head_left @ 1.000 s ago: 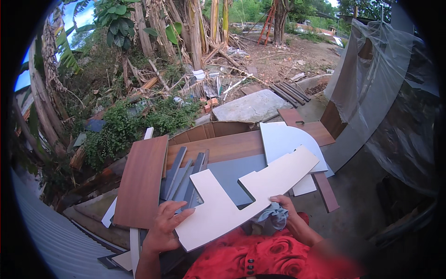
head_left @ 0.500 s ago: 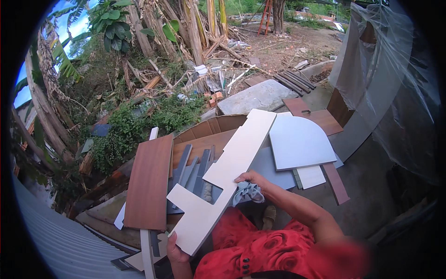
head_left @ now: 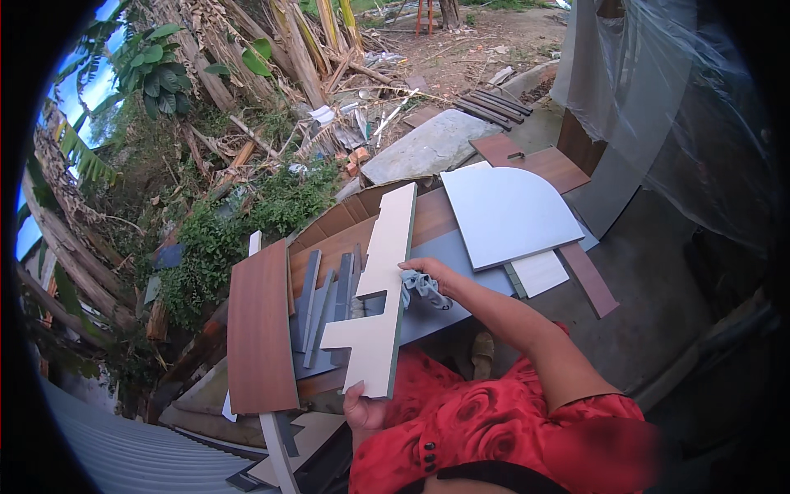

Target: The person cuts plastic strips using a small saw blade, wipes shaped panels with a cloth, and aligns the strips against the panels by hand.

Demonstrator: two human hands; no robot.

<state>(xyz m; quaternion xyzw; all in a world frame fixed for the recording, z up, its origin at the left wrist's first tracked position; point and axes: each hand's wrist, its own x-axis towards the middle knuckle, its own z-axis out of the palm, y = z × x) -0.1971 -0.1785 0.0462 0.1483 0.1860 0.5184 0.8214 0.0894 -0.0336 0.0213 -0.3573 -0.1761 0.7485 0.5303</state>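
Observation:
A long cream board [head_left: 374,329] with notches cut along its left edge is held up in front of me, tilted so its right side edge shows. My left hand [head_left: 363,409] grips its lower end, thumb on the face. My right hand [head_left: 428,272] holds its right edge partway up and also has a grey-blue cloth [head_left: 424,291] bunched under the fingers. Behind the board lie several dark grey strips [head_left: 343,284] on a grey panel. A reddish-brown board [head_left: 262,329] stands close by on the left.
To the right lies a white panel with a rounded corner [head_left: 510,216], over a narrow reddish strip [head_left: 588,280]. Brown boards [head_left: 535,169] and a stone slab [head_left: 432,146] are farther off. Plastic sheeting [head_left: 634,90] hangs at right; corrugated metal [head_left: 123,445] lies lower left.
The cream board has turned more upright and edge-on, its top swinging left. Both hands keep their hold. The whole view has shifted a little, with the background moving up and left.

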